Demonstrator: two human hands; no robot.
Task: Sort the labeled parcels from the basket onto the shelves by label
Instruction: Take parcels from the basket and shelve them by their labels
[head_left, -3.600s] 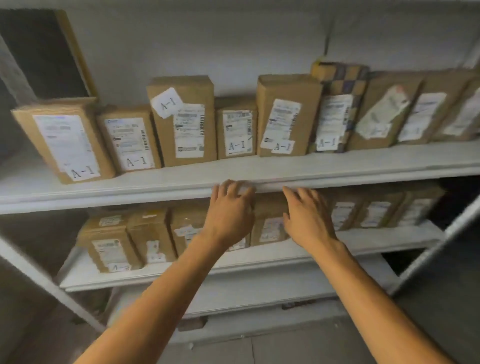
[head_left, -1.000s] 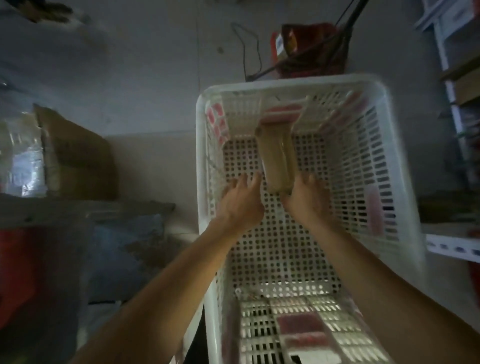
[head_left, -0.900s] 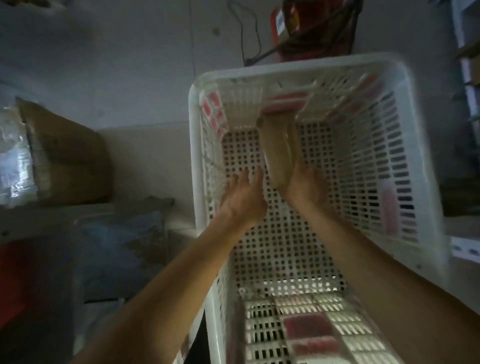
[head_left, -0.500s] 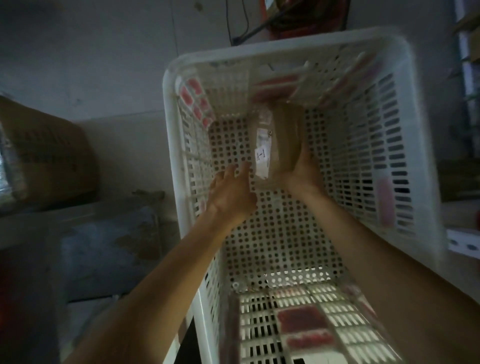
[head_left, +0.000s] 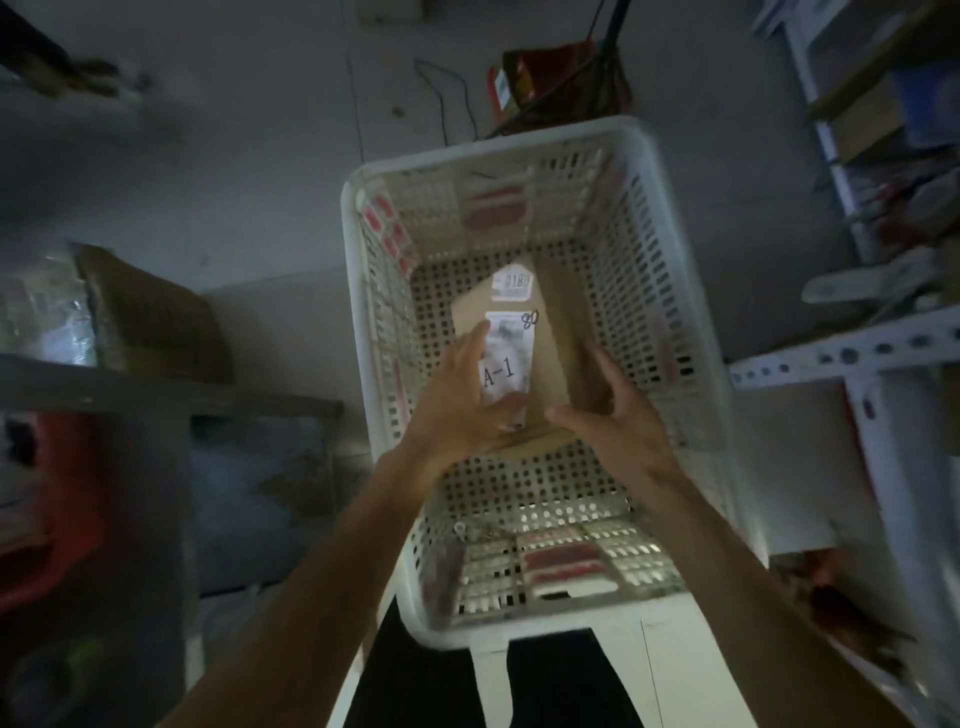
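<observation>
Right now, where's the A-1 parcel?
Head view, centre: the A-1 parcel is inside the white basket, held between the left hand and right hand.

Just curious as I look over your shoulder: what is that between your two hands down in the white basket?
In the head view, a brown cardboard parcel with a label reading A-1 sits between the left hand and right hand, inside the basket.
</observation>
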